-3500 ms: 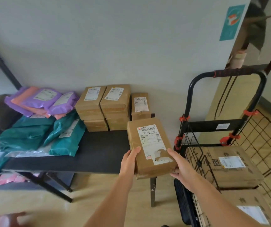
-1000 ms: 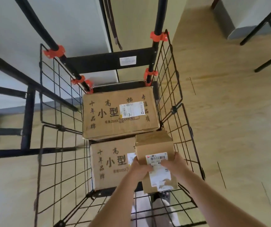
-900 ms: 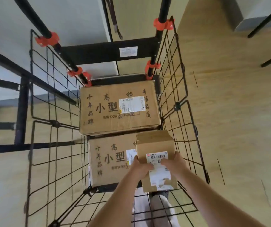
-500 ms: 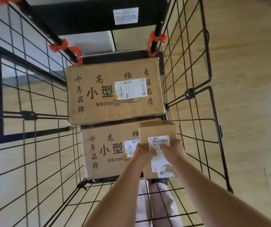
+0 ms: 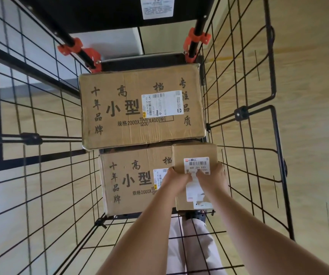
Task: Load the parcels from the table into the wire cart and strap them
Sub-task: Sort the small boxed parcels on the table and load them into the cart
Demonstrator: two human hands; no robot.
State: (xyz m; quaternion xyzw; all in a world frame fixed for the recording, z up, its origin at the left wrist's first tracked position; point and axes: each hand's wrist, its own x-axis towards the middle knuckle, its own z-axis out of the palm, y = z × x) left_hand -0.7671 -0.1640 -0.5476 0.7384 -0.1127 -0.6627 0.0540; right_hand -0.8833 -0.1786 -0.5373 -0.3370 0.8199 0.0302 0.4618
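I look straight down into the black wire cart (image 5: 239,114). Two large printed cardboard boxes lie in it, the upper box (image 5: 141,106) at the back and the lower box (image 5: 137,181) in front. A small brown parcel (image 5: 195,153) with a white barcode label lies on the right end of the lower box, against the cart's right wire wall. My left hand (image 5: 176,178) grips its left edge and my right hand (image 5: 212,178) grips its right edge, thumbs on the label.
Wire mesh walls rise on both sides, with orange clips (image 5: 196,39) on the black handle posts at the back. Wooden floor (image 5: 310,96) lies to the right. My legs in light trousers (image 5: 191,245) and dark shoes show below the parcel.
I carried the parcel from the table over to the cart and lowered it inside. Over the last second it sank to the lower box's right end as my head came closer.
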